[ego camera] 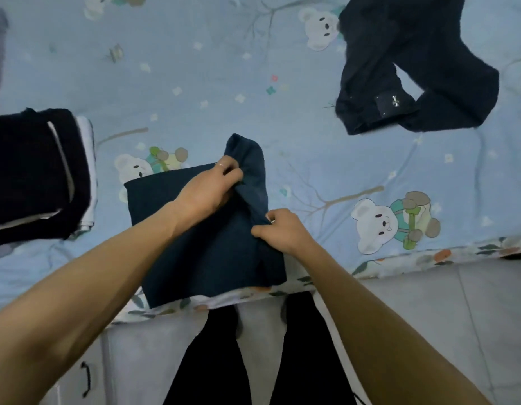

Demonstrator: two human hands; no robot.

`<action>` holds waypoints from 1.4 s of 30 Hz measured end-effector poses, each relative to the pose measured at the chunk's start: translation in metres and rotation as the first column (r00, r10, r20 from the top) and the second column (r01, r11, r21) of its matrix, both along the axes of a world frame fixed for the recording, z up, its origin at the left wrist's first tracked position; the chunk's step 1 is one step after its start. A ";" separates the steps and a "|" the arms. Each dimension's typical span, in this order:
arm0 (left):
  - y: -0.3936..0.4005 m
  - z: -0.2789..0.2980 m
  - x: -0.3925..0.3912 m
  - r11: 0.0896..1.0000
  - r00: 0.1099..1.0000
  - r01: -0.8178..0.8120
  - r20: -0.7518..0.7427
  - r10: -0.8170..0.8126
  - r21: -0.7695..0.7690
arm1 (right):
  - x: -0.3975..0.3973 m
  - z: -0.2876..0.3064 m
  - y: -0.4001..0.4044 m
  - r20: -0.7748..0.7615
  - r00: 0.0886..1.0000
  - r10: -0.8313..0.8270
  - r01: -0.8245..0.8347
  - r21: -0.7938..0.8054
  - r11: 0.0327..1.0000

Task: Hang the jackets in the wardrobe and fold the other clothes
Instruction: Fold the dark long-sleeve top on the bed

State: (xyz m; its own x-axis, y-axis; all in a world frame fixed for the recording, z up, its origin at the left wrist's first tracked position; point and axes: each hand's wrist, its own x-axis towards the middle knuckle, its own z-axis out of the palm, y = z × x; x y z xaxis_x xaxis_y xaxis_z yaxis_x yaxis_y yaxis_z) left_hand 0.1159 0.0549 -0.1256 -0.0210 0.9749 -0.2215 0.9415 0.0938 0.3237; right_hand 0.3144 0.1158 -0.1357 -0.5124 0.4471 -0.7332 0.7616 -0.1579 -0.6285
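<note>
The dark blue garment (200, 238) lay half folded at the near edge of the bed (224, 83). The left hand (208, 188) and right hand (282, 228) each kept a closed grip on its raised flap; letting go unevenly would probably skew the fold or slide it floorward.

I had only the one view, from the wide-angle camera worn on the head. It looked steeply down and a little forward over the near edge of the bed (195, 83), close enough that both forearms ran in from the bottom corners and the left hand (208, 187) and right hand (282, 229) met near the middle. The wide lens bent the bed's edge at the sides. Along the bottom it took in the floor (414, 317) and the legs straight beneath.
</note>
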 end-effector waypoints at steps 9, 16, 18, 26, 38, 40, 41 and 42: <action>-0.168 -0.066 -0.133 0.951 0.950 -0.287 0.164 0.267 0.114 | -0.147 -0.020 -0.142 0.021 0.997 0.076 -0.078 0.065 0.995; -0.206 -0.099 -0.152 0.911 0.877 -0.413 0.269 0.398 -0.002 | -0.178 -0.039 -0.191 0.147 0.981 0.128 -0.143 0.092 0.986; -0.216 -0.098 -0.150 0.894 0.855 -0.447 0.280 0.436 -0.027 | -0.180 -0.035 -0.199 0.161 0.982 0.097 -0.096 -0.009 0.995; -0.229 -0.087 -0.112 0.935 0.939 -0.327 0.163 0.303 0.140 | -0.161 -0.032 -0.169 0.214 0.924 0.316 -0.382 0.483 0.788; -0.163 -0.163 -0.109 0.872 0.870 -0.485 -0.066 0.489 0.067 | -0.178 -0.111 -0.065 0.578 0.670 0.466 -0.729 0.631 0.265; -0.162 -0.166 -0.107 0.857 0.853 -0.511 -0.083 0.515 0.069 | -0.172 -0.125 -0.062 0.554 0.690 0.465 -0.705 0.659 0.262; -0.164 -0.163 -0.106 0.852 0.848 -0.519 -0.085 0.523 0.068 | -0.169 -0.125 -0.066 0.522 0.709 0.474 -0.679 0.686 0.260; -0.168 -0.159 -0.105 0.855 0.850 -0.516 -0.092 0.519 0.062 | -0.163 -0.123 -0.070 0.479 0.728 0.491 -0.649 0.713 0.266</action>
